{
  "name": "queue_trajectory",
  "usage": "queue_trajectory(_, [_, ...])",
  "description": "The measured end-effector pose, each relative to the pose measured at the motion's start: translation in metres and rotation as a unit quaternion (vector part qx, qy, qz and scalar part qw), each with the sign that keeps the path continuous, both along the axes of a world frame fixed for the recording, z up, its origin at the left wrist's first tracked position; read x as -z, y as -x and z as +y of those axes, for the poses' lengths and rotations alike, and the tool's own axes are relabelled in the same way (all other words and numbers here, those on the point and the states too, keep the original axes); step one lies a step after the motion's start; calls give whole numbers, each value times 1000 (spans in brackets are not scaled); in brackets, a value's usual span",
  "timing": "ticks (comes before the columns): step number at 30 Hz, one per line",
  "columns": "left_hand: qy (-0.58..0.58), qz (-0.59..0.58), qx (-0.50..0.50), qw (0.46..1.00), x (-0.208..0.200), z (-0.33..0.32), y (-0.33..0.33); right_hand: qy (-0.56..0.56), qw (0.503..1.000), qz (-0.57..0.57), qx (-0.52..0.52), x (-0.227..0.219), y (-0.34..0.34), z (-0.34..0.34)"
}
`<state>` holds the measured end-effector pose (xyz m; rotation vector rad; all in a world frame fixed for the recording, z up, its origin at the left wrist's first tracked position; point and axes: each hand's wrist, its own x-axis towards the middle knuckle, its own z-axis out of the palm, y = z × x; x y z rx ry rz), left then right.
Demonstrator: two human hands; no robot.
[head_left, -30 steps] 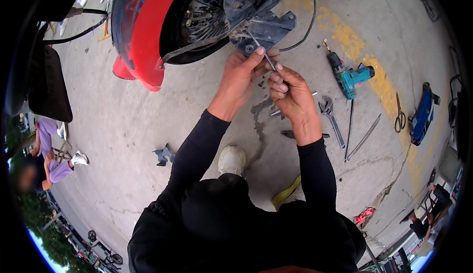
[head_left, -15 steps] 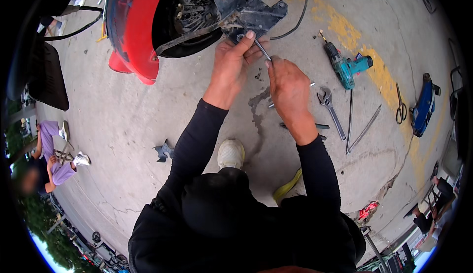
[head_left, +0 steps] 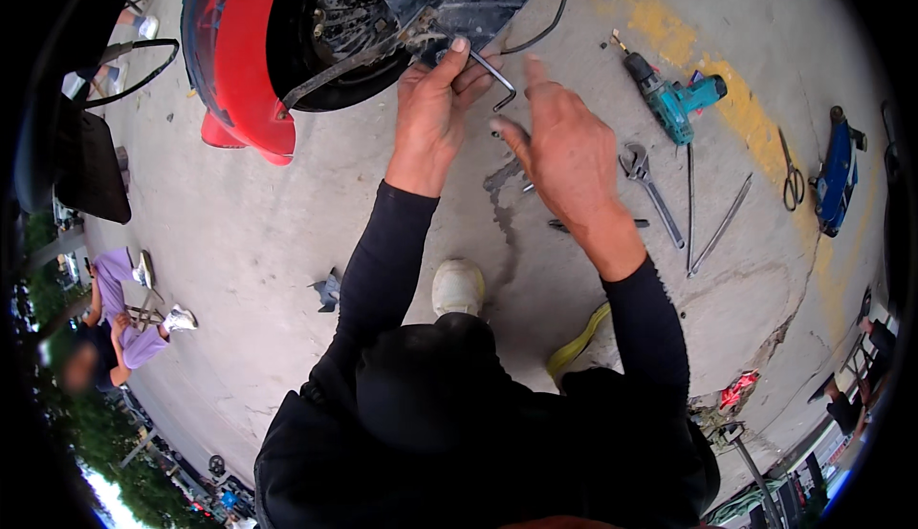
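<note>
My left hand [head_left: 427,108] pinches an L-shaped hex key [head_left: 493,73] between thumb and fingers, just below a dirty dark metal bracket [head_left: 483,15] at a wheel [head_left: 335,42]. The key's short bent end sticks out to the right. Whether its far end sits in a bolt is hidden by my fingers. Apart from the key, to its right, my right hand [head_left: 577,156] is open, thumb and forefinger spread, with nothing in it. Beside the wheel curves a red fender [head_left: 251,46].
Right of my hands lie a teal cordless drill [head_left: 674,108], an adjustable wrench [head_left: 654,194], metal rods [head_left: 722,223], scissors [head_left: 793,180] and a blue jack [head_left: 838,173]. A thin black cable [head_left: 559,18] loops near the bracket. Someone in purple trousers [head_left: 117,271] sits far left.
My right hand has let go of the hex key and opened, moving slightly right. The key's bent end now shows. My left hand stays at the bracket.
</note>
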<state>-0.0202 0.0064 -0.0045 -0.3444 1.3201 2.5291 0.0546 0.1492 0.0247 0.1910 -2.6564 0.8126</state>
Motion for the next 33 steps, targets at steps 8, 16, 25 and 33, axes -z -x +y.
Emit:
queue_trajectory(8, [-12,8,26,1000,-3,-1,2,322,931,-175,-2,9,10,8])
queue_trajectory(16, [36,11,17,999,-7,-3,4,-66,987,-131,68,-13,-1,8])
queue_trajectory(25, [54,10,35,998,-2,-7,8,164,986,-35,1,27,14,0])
queue_trajectory(33, [109,9,87,990,-5,-19,6,331,939,-73,62,27,18,-6])
